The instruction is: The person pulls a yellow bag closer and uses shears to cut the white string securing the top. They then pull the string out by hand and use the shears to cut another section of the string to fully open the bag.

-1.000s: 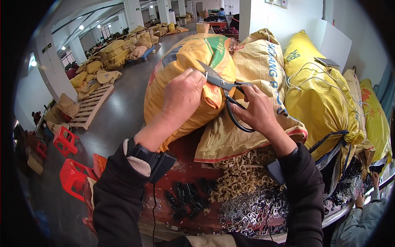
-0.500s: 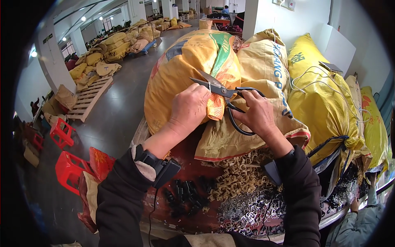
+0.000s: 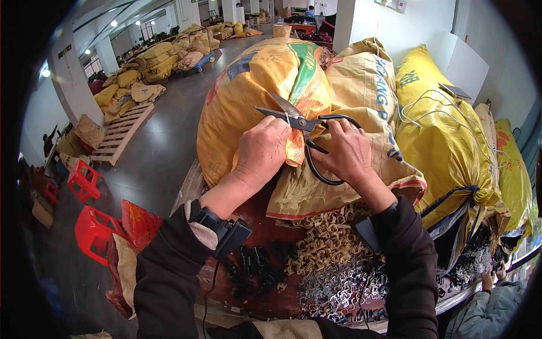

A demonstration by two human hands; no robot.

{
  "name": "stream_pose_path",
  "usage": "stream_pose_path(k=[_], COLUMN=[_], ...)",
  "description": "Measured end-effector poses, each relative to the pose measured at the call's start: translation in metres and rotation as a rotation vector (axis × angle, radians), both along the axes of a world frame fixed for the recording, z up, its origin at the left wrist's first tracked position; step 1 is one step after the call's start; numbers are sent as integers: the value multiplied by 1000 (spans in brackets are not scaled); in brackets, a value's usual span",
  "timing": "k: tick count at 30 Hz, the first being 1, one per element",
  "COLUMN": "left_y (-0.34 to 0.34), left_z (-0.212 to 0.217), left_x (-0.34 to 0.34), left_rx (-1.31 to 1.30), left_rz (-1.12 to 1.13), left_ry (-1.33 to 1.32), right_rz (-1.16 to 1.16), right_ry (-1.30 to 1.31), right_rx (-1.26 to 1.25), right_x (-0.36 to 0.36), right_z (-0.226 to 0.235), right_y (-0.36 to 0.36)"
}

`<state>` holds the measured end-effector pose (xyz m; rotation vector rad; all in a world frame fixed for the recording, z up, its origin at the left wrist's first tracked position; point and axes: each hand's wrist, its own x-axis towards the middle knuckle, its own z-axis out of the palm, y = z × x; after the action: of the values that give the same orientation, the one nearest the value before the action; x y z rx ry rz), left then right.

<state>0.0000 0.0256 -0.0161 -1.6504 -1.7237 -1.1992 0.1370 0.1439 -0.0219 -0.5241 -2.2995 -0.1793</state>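
A bulging orange woven sack (image 3: 243, 90) stands in front of me with its neck bunched up. Fingers closed, my left hand (image 3: 261, 148) grips that gathered neck, and the flared orange end (image 3: 294, 148) pokes out beside it. My right hand (image 3: 349, 152) is closed on the black handles of a pair of scissors (image 3: 305, 125). Their blades are parted and point left, just above my left knuckles. A thin pale tie (image 3: 288, 118) shows between the blades at the neck; whether they touch it I cannot tell.
Small tan plastic clips (image 3: 324, 248), black pieces (image 3: 254, 271) and white hooks (image 3: 350, 291) lie heaped on the red table. A beige sack (image 3: 361, 85) and a yellow sack (image 3: 435, 141) stand right. Red stools (image 3: 96, 226) are left. Another person's sleeve (image 3: 485, 311) shows lower right.
The scissors and my right hand have shifted slightly left, and the blades reach a little further past the sack's neck. My left hand keeps its grip.
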Motion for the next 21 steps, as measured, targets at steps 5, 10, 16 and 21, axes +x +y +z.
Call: stream_pose_path(k=[5,10,16,21], left_y=[-2,-4,-4,-1], left_z=[1,3,1,-4], left_x=[0,2,4,7], left_rx=[11,3,12,17], left_rz=[-8,8,-38,-62], left_ry=[-25,-48,-96,-103], right_rz=[16,29,-2,-11], right_ry=[-31,-13,-6,-41], right_rx=[-168,-171,-148,-161], right_x=[2,9,10,6], right_z=[-2,-4,-2,0], right_y=[-2,-2,-9,-7])
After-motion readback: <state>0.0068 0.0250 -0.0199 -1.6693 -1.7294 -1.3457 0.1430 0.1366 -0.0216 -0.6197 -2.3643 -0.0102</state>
